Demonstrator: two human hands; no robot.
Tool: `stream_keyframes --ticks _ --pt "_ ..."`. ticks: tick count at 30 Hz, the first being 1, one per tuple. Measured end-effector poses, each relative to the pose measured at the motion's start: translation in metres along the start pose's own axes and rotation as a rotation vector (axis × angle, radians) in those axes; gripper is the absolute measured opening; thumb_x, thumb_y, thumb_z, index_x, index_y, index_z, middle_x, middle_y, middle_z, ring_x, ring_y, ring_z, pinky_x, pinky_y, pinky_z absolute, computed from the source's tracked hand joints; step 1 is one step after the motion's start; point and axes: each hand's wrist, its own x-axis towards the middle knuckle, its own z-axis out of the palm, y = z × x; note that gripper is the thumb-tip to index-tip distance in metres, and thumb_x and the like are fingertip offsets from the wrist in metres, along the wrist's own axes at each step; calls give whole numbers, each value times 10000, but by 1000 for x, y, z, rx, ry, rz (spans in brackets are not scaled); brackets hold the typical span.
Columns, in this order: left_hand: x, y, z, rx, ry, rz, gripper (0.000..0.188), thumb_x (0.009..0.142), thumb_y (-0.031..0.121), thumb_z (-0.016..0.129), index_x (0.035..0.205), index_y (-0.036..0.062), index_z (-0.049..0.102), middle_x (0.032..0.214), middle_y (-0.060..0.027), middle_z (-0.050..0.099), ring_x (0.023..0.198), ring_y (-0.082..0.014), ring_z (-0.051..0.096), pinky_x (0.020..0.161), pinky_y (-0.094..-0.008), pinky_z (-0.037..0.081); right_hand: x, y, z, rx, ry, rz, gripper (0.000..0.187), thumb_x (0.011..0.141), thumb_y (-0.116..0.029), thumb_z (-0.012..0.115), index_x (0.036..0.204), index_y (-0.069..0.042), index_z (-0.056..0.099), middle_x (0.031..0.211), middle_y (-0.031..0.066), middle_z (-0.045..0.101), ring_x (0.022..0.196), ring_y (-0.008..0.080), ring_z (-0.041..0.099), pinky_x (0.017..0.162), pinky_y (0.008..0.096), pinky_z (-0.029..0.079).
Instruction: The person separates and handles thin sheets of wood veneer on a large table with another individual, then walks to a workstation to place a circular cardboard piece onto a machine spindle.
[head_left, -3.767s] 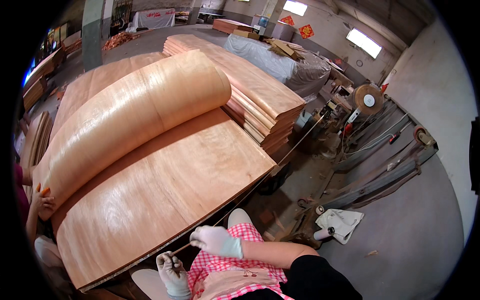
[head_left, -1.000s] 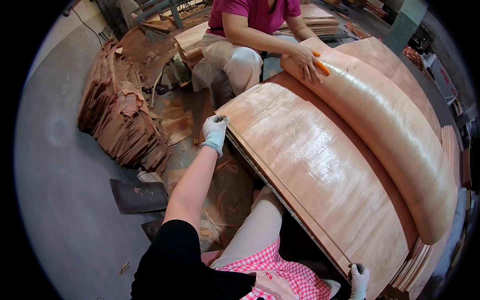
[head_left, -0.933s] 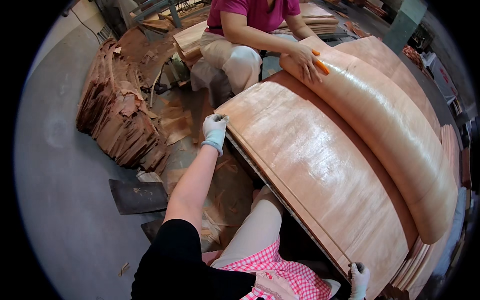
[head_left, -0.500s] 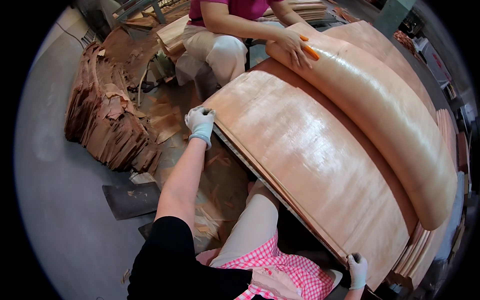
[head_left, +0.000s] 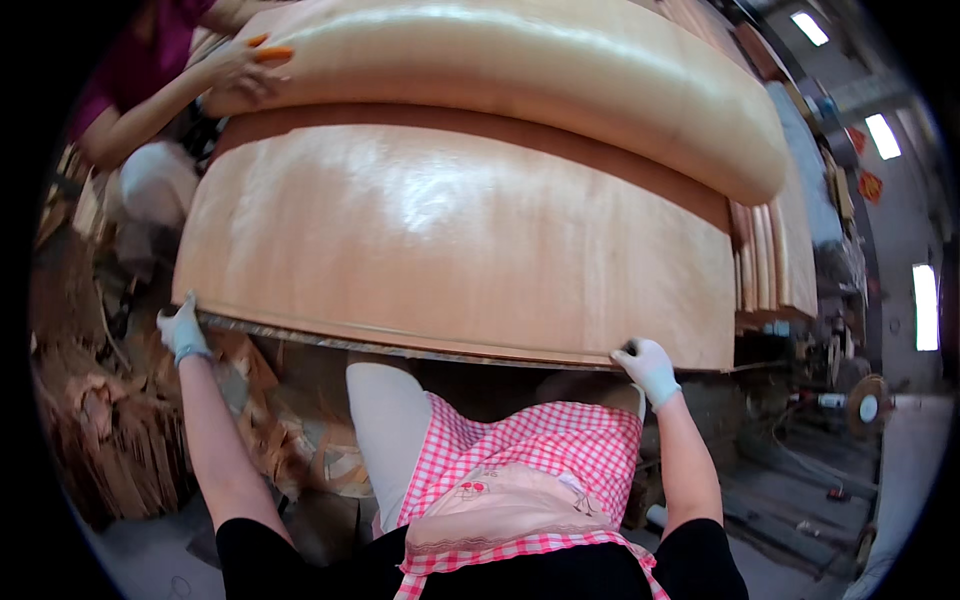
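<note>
A wide, thin sheet of pale wood veneer lies across the work surface in front of me, its near edge running from side to side. My left hand, in a white glove, pinches that edge at the left corner. Further right along the same edge, my gloved right hand is closed on the sheet, short of its right corner. Beyond the flat part, a large rolled-over fold of veneer curves across the stack. A co-worker's hand rests on its left end, with an orange object at the fingers.
Torn brown veneer scraps are heaped on the floor at the left. Folded veneer sheets hang over the stack's right end. Lower right stands a metal frame with a round disc. The co-worker sits at the far left.
My view has swung to the right, so the veneer's near edge now runs almost level before me. Both hands remain on that edge; the co-worker's hand stays on the fold.
</note>
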Motion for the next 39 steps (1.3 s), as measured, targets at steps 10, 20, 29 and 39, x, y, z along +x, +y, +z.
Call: stream_keyframes --ticks 10,20,29,39 --pt "-228 81 38 -263 -210 829 746 846 269 637 1448 -61 346 1492 -285 354 1393 -378 352 1186 -444 224 0 4 8 44 -3 21 385 768 -429 699 810 -47 704 808 188 693 805 345 674 738 439 519" --pt "-630 126 26 103 -865 1461 952 747 374 755 1462 -49 292 1497 -262 327 1414 -399 267 1190 -508 146 -8 28 8 260 16 -29 329 844 -373 634 946 -65 688 940 179 698 922 365 658 811 454 518" --pt "-626 125 36 138 -829 1404 1010 692 333 804 1476 -26 279 1513 -220 330 1415 -382 267 1193 -465 159 -33 268 -72 140 117 107 312 841 -341 589 979 -95 722 980 164 703 942 342 662 841 437 519" --pt "-632 127 33 146 -834 1411 977 697 257 788 1492 1 280 1527 -221 317 1423 -387 259 1186 -450 202 -3 396 -91 175 187 548 278 793 -288 705 991 -94 720 1018 161 700 958 334 660 851 404 521"
